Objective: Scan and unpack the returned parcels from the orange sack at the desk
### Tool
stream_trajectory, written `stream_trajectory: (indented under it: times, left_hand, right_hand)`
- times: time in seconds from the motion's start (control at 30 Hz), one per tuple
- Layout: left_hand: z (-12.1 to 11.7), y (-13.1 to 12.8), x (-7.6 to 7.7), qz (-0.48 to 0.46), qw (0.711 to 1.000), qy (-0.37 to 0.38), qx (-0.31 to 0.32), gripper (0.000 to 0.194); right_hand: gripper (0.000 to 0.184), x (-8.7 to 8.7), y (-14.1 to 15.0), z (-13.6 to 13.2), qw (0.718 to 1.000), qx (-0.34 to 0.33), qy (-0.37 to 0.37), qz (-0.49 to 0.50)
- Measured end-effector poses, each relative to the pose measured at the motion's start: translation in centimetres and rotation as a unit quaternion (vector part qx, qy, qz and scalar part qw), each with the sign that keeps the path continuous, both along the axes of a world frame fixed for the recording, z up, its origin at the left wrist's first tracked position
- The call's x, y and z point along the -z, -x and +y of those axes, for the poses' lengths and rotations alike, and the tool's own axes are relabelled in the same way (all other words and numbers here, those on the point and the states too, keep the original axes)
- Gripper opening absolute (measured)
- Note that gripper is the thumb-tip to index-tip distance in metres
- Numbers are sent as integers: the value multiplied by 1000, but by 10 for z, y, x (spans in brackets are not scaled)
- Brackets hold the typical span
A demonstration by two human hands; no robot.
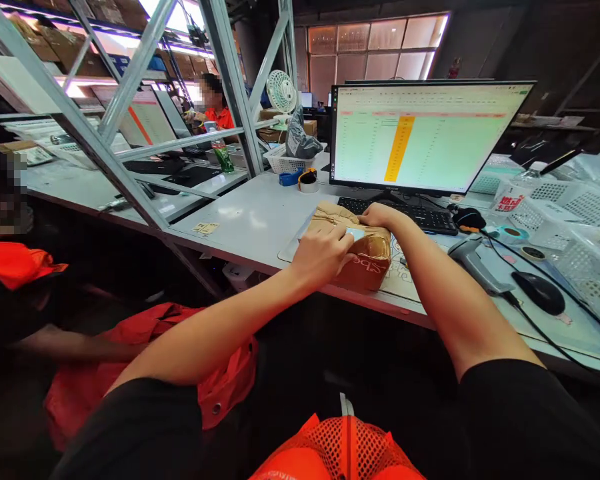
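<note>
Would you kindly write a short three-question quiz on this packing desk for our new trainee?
1. True or false: both hands rest on the brown taped parcel.
2. Which device lies on the desk just right of the right arm: A) barcode scanner, B) stapler, C) phone?
3. Fill in: the monitor shows a table with one ______ column.

Key
1. True: the left hand presses the pale label on top, and the right hand holds the far edge.
2. A, the grey barcode scanner, near the black mouse.
3. Orange.
</note>
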State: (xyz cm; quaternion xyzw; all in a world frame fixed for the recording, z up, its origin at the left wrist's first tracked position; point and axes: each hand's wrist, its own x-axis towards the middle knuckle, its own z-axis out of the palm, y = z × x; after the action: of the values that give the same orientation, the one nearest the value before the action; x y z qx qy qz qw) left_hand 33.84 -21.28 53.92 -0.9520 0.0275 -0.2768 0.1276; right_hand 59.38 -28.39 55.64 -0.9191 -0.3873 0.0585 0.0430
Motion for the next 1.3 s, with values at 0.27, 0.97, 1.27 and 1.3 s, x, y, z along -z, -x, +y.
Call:
stream_trajectory:
  times: [0.27,0.97,1.27,1.3]
  left_hand:
    - [-2,10,70,-215,975,-29,40,19]
    - [18,-71,-96,365,928,66,23,71]
    - [9,-62,-91,355,935,-2,22,72]
    - [8,-64,-89,358,934,-10,8,71]
  right_hand:
    - [61,3,-7,-7,999,27,-37,-17]
    - [46,5,2,-32,916,77,-393,7]
    - [74,73,20,-122,742,138,-641,139]
    - [74,81,26,-131,720,143,-660,162]
